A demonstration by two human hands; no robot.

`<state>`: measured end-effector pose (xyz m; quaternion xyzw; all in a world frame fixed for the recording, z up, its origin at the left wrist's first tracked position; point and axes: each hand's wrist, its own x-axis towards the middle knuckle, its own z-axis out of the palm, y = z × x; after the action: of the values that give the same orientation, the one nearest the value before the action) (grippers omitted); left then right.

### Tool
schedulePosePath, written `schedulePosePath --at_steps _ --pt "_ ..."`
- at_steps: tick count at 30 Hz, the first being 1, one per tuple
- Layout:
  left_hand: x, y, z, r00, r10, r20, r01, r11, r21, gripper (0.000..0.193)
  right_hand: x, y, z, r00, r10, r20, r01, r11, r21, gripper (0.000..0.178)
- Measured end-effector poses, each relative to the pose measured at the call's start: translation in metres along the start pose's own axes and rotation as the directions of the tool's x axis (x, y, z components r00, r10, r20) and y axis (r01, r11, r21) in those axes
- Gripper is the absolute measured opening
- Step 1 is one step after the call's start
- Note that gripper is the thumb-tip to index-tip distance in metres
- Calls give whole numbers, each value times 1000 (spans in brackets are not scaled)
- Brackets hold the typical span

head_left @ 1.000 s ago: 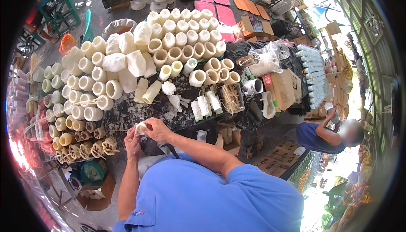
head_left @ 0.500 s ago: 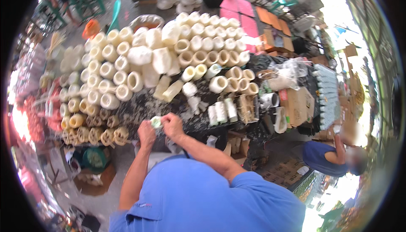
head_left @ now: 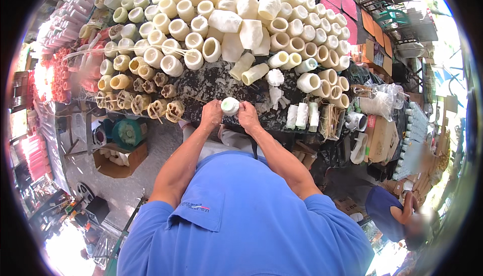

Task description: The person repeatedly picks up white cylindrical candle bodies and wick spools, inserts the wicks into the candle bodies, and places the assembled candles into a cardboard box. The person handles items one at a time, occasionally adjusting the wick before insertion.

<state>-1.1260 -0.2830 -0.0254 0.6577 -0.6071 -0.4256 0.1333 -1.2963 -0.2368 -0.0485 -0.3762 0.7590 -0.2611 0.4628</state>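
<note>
Between my two hands, at the near edge of the dark worktable (head_left: pixel 193 86), is a small round white piece (head_left: pixel 230 106) with a pale green top, waxy in look. My left hand (head_left: pixel 212 114) has its fingers closed against the piece's left side. From the right, my right hand (head_left: pixel 248 116) pinches it, its fingers bent. Just beyond lie two cream hollow tubes (head_left: pixel 255 74) on their sides. A small white carved piece (head_left: pixel 276 96) lies to the right of them.
Many cream hollow cylinders (head_left: pixel 171 66) crowd the table's far and left parts. White rods (head_left: pixel 302 115) and a bundle of thin sticks (head_left: pixel 331 120) lie at right. A cardboard box (head_left: pixel 383 138) stands beyond them. Another person (head_left: pixel 390 210) is at lower right; an open carton (head_left: pixel 121 163) sits below left.
The whole view has shifted, so the table and my hands appear farther right and higher. The round piece stays between my hands, and its pale green face now shows less.
</note>
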Motion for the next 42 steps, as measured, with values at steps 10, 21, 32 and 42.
schedulePosePath --at_steps 10,21,32,42 --pt "-55 53 -54 851 524 38 -490 817 -303 103 -39 -87 -70 914 144 379 -323 822 469 39" --pt "-36 68 -87 923 329 201 -129 755 -643 81 -67 -98 -87 899 -384 209 228 820 526 93" --pt "-41 74 -97 886 407 222 -157 715 -682 59 -55 -97 -93 808 -504 305 379 841 385 81" --pt "-26 100 -98 835 466 293 -29 569 -822 68 -57 -127 -122 872 -460 169 382 854 353 80"
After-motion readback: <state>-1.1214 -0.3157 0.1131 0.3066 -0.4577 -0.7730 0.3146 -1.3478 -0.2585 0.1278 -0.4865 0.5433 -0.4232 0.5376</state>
